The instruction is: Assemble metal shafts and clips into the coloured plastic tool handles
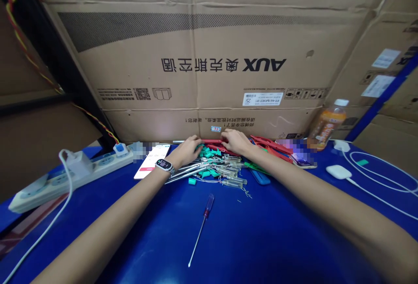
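My left hand (189, 150), with a watch (165, 165) on the wrist, bends its fingers at the back left of a heap of small parts. My right hand (237, 141) reaches to the back right of the same heap, fingers curled down. A red bar-like piece (210, 141) lies between the two hands; whether either grips it is hidden. The heap holds several screwdrivers with clear handles (233, 181) and long metal shafts (186, 170), plus green plastic pieces (205, 152). In front, apart from both hands, lies a screwdriver (209, 205) with a purplish clear handle and red collar.
Left of the heap lies a lit phone (152, 162), beside a power strip (94, 173). Red-handled tools (272, 148), a blue item (260, 176) and a second phone (298, 155) are at right. Farther right are a drink bottle (328, 125) and white cables (375, 188). Cardboard (222, 88) walls the back.
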`<action>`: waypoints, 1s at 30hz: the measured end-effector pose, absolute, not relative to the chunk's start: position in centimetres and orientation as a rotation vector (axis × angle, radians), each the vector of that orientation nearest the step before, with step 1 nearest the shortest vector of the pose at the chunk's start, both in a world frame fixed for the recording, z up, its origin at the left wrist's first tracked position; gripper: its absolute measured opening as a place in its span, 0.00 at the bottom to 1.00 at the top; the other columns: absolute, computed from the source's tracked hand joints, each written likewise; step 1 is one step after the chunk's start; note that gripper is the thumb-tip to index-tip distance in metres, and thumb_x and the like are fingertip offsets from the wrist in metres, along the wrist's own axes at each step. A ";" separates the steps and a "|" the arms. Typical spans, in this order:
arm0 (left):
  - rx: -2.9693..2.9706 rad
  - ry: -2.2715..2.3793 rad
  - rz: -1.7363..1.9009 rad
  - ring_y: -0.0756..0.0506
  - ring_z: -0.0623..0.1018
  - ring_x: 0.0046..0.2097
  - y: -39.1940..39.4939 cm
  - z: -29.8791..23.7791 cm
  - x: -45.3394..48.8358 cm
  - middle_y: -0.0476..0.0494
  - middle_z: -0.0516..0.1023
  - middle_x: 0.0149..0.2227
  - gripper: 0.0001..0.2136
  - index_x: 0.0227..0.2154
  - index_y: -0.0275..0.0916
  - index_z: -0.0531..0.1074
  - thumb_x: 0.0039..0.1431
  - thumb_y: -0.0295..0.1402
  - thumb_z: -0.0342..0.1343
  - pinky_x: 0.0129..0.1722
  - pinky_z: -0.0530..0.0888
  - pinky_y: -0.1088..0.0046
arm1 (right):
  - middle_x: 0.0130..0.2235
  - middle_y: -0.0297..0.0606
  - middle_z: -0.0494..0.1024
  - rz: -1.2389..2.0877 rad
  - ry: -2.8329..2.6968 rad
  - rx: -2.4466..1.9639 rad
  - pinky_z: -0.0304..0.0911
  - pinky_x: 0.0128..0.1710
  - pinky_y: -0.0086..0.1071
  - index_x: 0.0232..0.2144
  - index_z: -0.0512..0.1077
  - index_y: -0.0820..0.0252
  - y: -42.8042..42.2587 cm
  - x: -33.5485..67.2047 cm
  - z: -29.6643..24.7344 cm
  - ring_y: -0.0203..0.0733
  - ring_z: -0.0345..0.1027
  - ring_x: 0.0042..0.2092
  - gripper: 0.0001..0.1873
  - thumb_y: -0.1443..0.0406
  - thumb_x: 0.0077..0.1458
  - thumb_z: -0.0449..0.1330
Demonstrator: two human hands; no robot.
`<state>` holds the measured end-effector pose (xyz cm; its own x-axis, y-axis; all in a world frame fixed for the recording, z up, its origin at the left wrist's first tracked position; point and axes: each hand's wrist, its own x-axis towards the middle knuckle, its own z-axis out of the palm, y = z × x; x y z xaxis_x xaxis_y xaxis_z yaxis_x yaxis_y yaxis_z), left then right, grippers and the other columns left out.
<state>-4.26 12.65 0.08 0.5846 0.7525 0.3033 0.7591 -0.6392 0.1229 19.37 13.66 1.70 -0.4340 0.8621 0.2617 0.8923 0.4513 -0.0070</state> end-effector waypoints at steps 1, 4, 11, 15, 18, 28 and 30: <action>-2.786 -1.338 -0.528 0.41 0.75 0.46 12.7 0.0 -4.1 0.37 0.71 0.45 0.14 0.47 0.35 0.73 0.67 0.32 0.44 0.50 0.71 0.62 | 0.46 0.44 0.76 -0.189 -2.473 -1.525 0.63 0.43 0.33 0.40 0.76 0.58 13.6 19.4 1.8 0.47 0.71 0.47 0.09 0.66 0.59 0.57; -2.788 -1.377 -0.520 0.41 0.76 0.45 12.6 -0.2 -3.6 0.36 0.68 0.47 0.15 0.49 0.35 0.73 0.67 0.33 0.44 0.51 0.71 0.63 | 0.46 0.45 0.75 -0.170 -2.465 -1.542 0.63 0.41 0.32 0.40 0.76 0.58 13.3 19.5 1.9 0.47 0.71 0.47 0.10 0.66 0.58 0.57; -2.785 -1.440 -0.455 0.40 0.76 0.43 12.2 -0.3 -3.3 0.37 0.71 0.42 0.17 0.47 0.34 0.74 0.67 0.33 0.42 0.46 0.72 0.62 | 0.43 0.41 0.78 -0.075 -2.458 -1.556 0.63 0.40 0.32 0.42 0.75 0.57 12.3 19.7 1.6 0.45 0.72 0.44 0.11 0.65 0.59 0.54; -2.785 -1.427 -0.473 0.41 0.76 0.43 12.2 -0.4 -3.5 0.37 0.72 0.42 0.17 0.46 0.35 0.74 0.67 0.33 0.42 0.48 0.72 0.63 | 0.42 0.38 0.80 0.011 -2.484 -1.558 0.64 0.39 0.32 0.43 0.75 0.55 12.0 20.1 1.9 0.44 0.73 0.43 0.12 0.61 0.56 0.59; -2.776 -1.423 -0.491 0.42 0.76 0.43 12.2 -0.4 -3.6 0.37 0.72 0.42 0.16 0.45 0.35 0.74 0.67 0.33 0.42 0.48 0.72 0.64 | 0.41 0.38 0.82 0.086 -2.485 -1.627 0.65 0.37 0.33 0.42 0.77 0.54 12.2 20.3 2.2 0.46 0.75 0.41 0.16 0.56 0.52 0.62; -2.748 -1.419 -0.410 0.40 0.75 0.46 12.0 -0.2 -3.2 0.37 0.72 0.41 0.16 0.47 0.35 0.73 0.67 0.30 0.42 0.49 0.71 0.63 | 0.42 0.42 0.82 0.205 -2.370 -1.757 0.66 0.39 0.34 0.40 0.79 0.55 12.3 18.6 2.3 0.51 0.75 0.45 0.15 0.62 0.46 0.65; -2.748 -1.414 -0.393 0.40 0.75 0.46 11.9 -0.1 -3.3 0.37 0.71 0.41 0.16 0.46 0.35 0.74 0.67 0.30 0.42 0.49 0.71 0.63 | 0.42 0.41 0.82 0.242 -2.336 -1.748 0.66 0.39 0.32 0.40 0.78 0.56 12.2 18.6 2.2 0.48 0.75 0.44 0.16 0.62 0.46 0.65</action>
<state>-3.28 11.87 -0.14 0.5561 0.7973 0.2348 0.8040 -0.5876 0.0912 18.59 12.21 2.15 -0.2720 0.9596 0.0721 0.9245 0.2814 -0.2570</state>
